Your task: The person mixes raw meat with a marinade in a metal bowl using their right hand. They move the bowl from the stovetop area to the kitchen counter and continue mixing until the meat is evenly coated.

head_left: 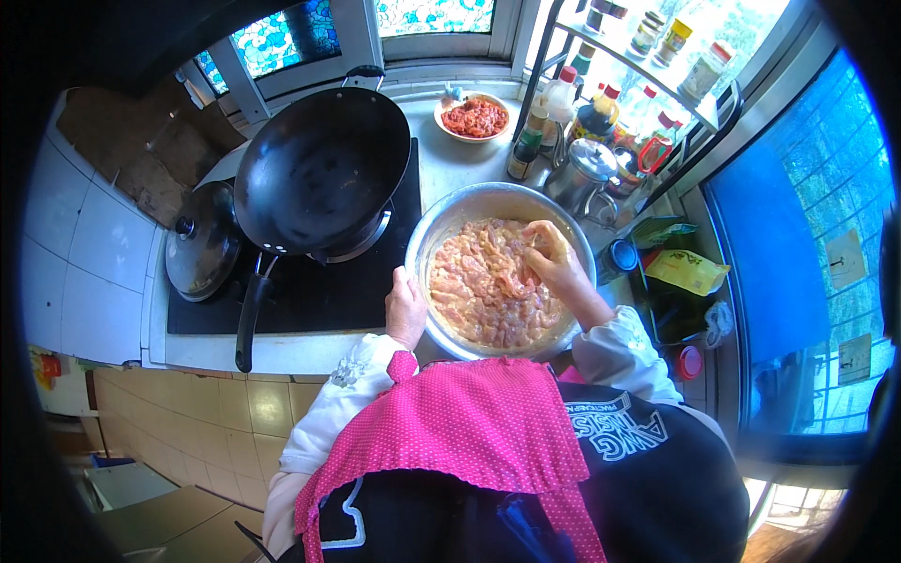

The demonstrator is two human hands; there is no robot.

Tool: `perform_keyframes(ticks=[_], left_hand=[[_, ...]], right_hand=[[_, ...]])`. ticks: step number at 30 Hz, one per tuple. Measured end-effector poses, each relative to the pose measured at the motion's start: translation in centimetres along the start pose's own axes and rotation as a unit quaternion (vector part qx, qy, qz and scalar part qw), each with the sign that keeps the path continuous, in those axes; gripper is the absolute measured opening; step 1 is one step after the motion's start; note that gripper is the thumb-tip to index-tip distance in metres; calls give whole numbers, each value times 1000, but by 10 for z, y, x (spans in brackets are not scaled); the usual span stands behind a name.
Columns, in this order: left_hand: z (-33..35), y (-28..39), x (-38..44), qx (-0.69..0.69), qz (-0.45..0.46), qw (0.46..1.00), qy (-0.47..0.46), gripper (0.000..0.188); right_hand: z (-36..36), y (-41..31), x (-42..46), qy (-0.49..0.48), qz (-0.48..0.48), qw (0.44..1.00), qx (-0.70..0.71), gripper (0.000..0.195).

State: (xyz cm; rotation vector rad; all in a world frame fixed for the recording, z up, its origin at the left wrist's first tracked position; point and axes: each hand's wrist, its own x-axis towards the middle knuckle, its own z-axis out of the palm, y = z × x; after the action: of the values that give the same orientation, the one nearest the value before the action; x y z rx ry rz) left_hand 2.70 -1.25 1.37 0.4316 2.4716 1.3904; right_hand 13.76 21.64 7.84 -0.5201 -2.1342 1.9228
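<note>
A large metal bowl holding coated pieces of raw meat stands on the counter right in front of me. My left hand grips the bowl's left rim, thumb up along its side. Inside the bowl, at its upper right, my right hand touches the meat with bent fingers smeared with the coating; whether a piece is between them I cannot tell. Behind the bowl is a smaller dish of reddish meat or similar food.
A black wok rests tilted on the hob, its handle over the counter edge. Left of it is a lidded pan. Bottles, a metal pot and a shelf rack crowd the right. A yellow packet lies beyond.
</note>
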Motion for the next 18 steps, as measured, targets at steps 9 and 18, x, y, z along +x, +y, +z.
perform_keyframes(ticks=[9, 18], left_hand=[[1, 0, -1, -2, 6, 1000, 6, 16], [1, -3, -1, -10, 14, 1000, -2, 17]], right_hand=[[-3, 12, 7, -26, 21, 998, 45, 27], [-33, 29, 2, -79, 11, 885, -459, 22]])
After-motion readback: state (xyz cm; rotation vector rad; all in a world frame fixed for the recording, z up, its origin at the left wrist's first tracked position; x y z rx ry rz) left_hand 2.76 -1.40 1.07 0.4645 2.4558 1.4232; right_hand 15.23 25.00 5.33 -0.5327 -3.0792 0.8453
